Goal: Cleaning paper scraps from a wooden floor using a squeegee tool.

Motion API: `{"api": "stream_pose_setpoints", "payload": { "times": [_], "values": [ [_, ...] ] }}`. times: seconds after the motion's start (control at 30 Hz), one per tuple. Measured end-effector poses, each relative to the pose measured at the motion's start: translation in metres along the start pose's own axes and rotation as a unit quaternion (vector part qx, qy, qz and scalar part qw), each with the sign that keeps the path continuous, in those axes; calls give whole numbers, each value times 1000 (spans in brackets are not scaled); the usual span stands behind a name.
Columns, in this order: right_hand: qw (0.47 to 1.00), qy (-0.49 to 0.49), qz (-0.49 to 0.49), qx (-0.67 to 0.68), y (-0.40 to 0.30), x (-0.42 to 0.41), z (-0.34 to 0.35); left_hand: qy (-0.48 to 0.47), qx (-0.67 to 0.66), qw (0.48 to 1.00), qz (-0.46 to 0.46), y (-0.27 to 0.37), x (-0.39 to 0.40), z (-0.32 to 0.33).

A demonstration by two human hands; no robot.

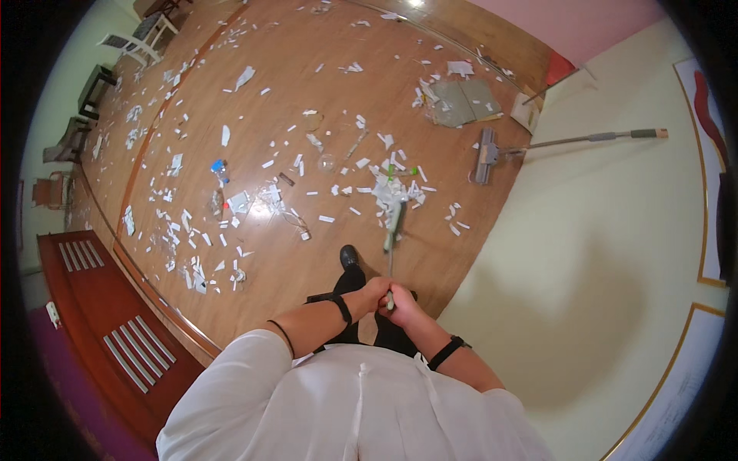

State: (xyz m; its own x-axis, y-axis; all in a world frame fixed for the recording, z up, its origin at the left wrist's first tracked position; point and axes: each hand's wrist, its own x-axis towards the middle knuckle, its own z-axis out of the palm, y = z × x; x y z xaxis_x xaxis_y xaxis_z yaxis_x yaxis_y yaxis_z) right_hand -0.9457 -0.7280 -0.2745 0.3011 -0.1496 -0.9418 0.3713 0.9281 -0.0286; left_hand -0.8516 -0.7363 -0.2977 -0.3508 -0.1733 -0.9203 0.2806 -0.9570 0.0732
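Note:
My left hand and my right hand are closed close together around the handle of a broom, in front of my waist. Its pale green head rests on the wooden floor ahead of my feet. Touching the broom's far end is a heap of white paper scraps. A clear plastic bottle with green parts lies at the heap's far side. More paper strips are scattered around it.
A flat mop leans on the right wall, near flattened cardboard and a long-handled dustpan. A blue-capped bottle and scattered paper lie to the left. Chairs and a red-brown wooden cabinet line the left side.

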Motion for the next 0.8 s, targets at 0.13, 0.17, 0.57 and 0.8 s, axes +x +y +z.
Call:
{"api": "stream_pose_setpoints", "payload": {
  "times": [0.13,0.17,0.57,0.8],
  "values": [
    [991,-113,72,-11,-13,18,30,69,-30,996,58,24,-21,-22],
    [991,-113,72,-15,-15,22,34,105,-50,991,62,28,-19,-26],
    [998,-52,15,-12,-10,-54,24,-102,5,995,-4,14,-26,-6],
    [997,63,46,-15,0,-55,-2,-138,54,980,-136,5,-20,12]
  ]
}}
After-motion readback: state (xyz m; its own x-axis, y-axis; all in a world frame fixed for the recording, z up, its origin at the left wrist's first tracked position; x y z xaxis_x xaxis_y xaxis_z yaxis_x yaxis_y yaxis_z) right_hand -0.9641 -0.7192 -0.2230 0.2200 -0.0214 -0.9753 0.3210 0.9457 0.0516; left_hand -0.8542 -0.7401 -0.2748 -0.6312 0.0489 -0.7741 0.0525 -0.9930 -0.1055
